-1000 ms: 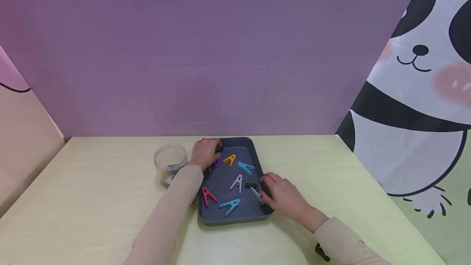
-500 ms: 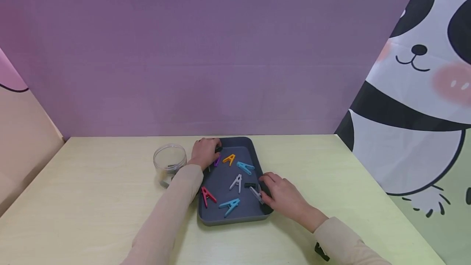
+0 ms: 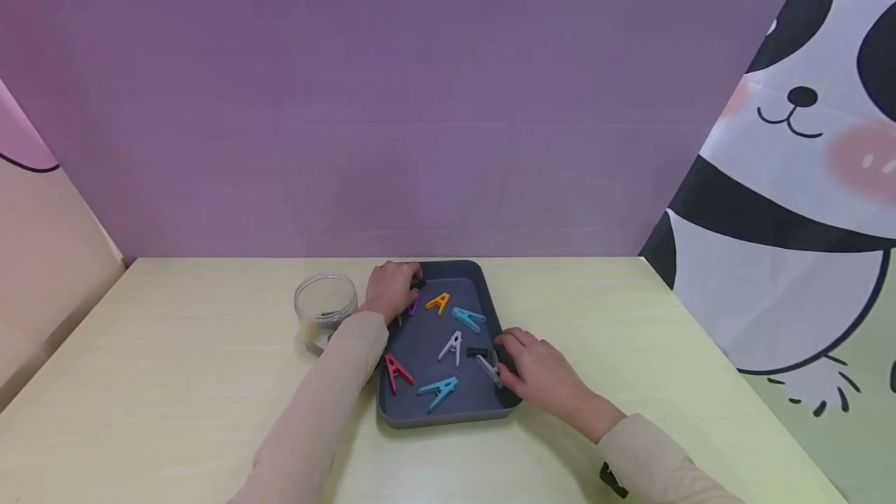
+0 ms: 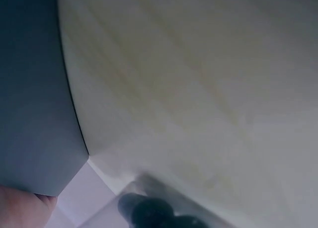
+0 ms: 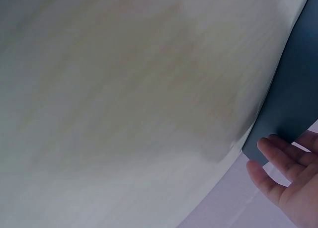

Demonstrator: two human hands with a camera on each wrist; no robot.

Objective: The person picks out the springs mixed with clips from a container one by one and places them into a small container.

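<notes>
A dark grey tray (image 3: 455, 413) lies on the table with several plastic clothespins in it, among them an orange clothespin (image 3: 438, 302), a red clothespin (image 3: 397, 372) and a blue clothespin (image 3: 440, 390). My left hand (image 3: 390, 288) grips its far left edge, partly covering a purple clothespin (image 3: 414, 305) and a dark object by the fingertips. On the opposite side, my right hand (image 3: 542, 374) holds the rim, thumb and index finger over it near a grey clothespin (image 3: 488, 371). Its other fingers (image 5: 280, 158) lie against the outer wall in the right wrist view. A black coil (image 3: 477, 352) sits nearby.
Left of the tray stands a clear round jar (image 3: 325, 299) with dark items inside, partly hidden by the left forearm. The pale wooden table (image 3: 182, 379) ends at a purple backdrop (image 3: 420, 115). A panda print (image 3: 798, 177) hangs at right.
</notes>
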